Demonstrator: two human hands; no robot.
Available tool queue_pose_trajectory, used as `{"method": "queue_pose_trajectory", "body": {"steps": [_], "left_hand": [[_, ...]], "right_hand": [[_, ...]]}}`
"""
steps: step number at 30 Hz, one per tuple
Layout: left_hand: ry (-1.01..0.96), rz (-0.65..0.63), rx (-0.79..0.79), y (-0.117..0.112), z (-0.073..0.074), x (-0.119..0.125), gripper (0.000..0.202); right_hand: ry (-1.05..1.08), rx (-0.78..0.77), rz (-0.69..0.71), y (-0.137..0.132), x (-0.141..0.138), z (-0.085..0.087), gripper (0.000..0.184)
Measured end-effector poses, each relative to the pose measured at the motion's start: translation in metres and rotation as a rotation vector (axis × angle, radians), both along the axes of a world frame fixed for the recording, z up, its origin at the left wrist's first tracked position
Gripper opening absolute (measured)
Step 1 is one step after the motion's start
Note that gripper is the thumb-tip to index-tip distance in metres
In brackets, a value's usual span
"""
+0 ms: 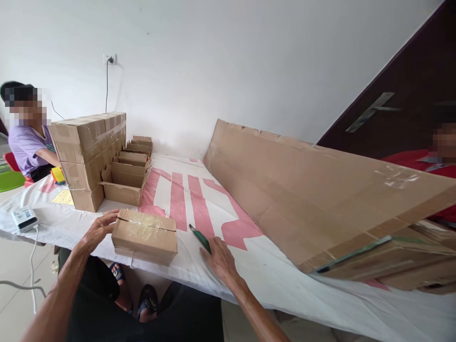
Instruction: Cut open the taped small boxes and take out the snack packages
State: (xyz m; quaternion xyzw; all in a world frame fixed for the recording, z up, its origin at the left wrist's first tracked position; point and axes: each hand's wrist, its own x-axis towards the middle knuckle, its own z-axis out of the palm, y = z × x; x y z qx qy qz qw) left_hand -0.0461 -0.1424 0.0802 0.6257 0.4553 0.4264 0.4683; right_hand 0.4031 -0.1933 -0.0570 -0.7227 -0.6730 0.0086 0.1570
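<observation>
A closed cardboard box [146, 237] lies near the front edge of the cloth-covered table, with a slit seam and shiny clear tape along its top. My left hand [101, 229] grips its left end, the fingers bent against the far corner. In my right hand [219, 259] is a green box cutter [201, 238], held just right of the box and apart from it. The cutter's tip points away and to the left. My right fingers are wrapped round its handle and hide the rear part.
Stacked taped boxes [87, 164] stand at the left, beside a row of open cardboard trays [124, 183]. A large cardboard sheet [302, 190] leans across the right side. A white device [24, 218] with a cable sits at the left edge. One person sits at each side.
</observation>
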Motion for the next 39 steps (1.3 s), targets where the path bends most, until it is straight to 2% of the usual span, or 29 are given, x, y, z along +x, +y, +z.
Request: {"method": "queue_pose_trajectory", "body": {"steps": [5,8,11,14,16,19,21,26,28,31,36,39], "left_hand": [[-0.025,-0.047,-0.037,-0.001,0.002,0.005,0.044],[-0.057,-0.064,-0.069,0.002,0.000,0.009,0.047],[-0.056,-0.072,-0.065,0.006,-0.001,0.010,0.051],[-0.012,-0.099,-0.029,0.011,0.000,0.009,0.054],[0.028,-0.107,-0.002,0.014,0.000,0.007,0.057],[0.109,-0.075,0.058,0.015,-0.002,0.001,0.056],[0.160,-0.027,0.102,0.012,-0.006,-0.005,0.058],[0.154,0.016,0.143,0.001,-0.016,-0.010,0.060],[0.131,0.023,0.153,-0.002,-0.019,-0.007,0.057],[0.110,0.055,0.140,-0.007,-0.024,-0.004,0.054],[0.085,0.083,0.138,-0.013,-0.030,-0.001,0.051],[0.086,0.083,0.139,-0.016,-0.030,0.001,0.049]], "right_hand": [[0.015,-0.006,-0.057,0.003,0.002,-0.007,0.026],[0.152,0.087,-0.087,0.005,0.001,-0.009,0.024],[0.565,0.183,-0.122,0.007,-0.020,-0.006,0.031],[1.088,0.137,-0.096,0.005,-0.065,0.002,0.050],[1.237,0.165,-0.019,0.004,-0.099,0.009,0.054],[1.178,0.310,0.034,0.004,-0.135,0.019,0.047],[1.111,0.350,0.056,0.007,-0.145,0.024,0.042],[1.090,0.275,0.100,0.017,-0.132,0.038,0.043],[1.115,0.267,0.090,0.019,-0.119,0.051,0.041],[1.083,0.264,0.154,0.017,-0.101,0.087,0.040],[0.824,0.139,0.542,0.012,-0.103,0.156,0.034],[0.677,0.080,0.720,0.016,-0.116,0.180,0.027]]}}
